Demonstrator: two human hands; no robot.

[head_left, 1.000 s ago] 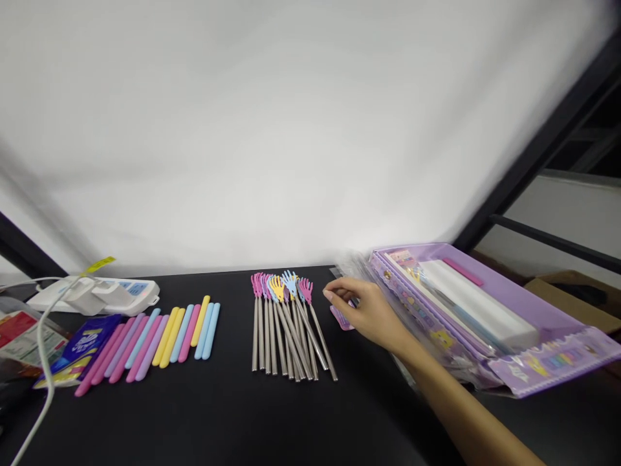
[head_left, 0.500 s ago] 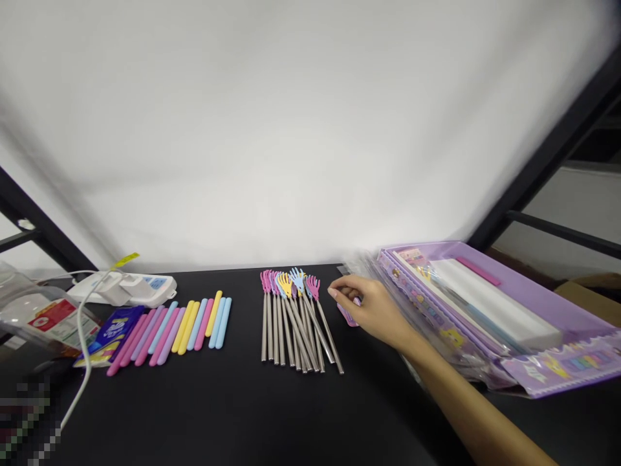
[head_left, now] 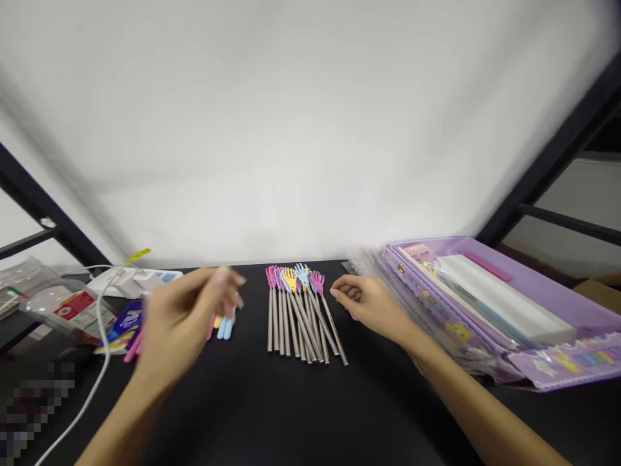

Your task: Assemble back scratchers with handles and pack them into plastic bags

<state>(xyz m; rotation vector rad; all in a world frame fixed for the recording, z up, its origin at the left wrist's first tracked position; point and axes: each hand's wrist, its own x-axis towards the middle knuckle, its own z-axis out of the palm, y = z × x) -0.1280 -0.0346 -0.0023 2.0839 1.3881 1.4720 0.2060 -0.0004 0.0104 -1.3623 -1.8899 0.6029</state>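
Far L, well beyond the L fingers: clear jar (head_left: 48, 304) w/ red label, white cable (head_left: 101, 323) running down past it, then blue packet (head_left: 127, 323); power strip (head_left: 165, 277) just behind the L hand (head_left: 179, 323). L forearm comes up from bottom L, wrist raised, hand blurred, fingers bent & pointing R, thumb up front near the fingertips; can't tell if thumb & fingers meet or grip anything. Coloured sticks (head_left: 226, 327) lie mostly hidden behind it: pink ends L of the palm, pink/yellow/lt blue ones just below the L fingertips. Next, R of those fingers & L of the R fingertips, the metal rods (head_left: 303, 323) w/ little hand-shaped tips lie fanned on the black table (head_left: 310, 414), tips away from the person. R hand (head_left: 371, 307) near the tips, back of hand up, forearm from bottom R, thumb & index tips close tog., other fingers curled; can't tell if they touch. Pink item (head_left: 354, 317) partly under it. R of the knuckles: clear wrap (head_left: 412, 323), then purple box (head_left: 543, 291).
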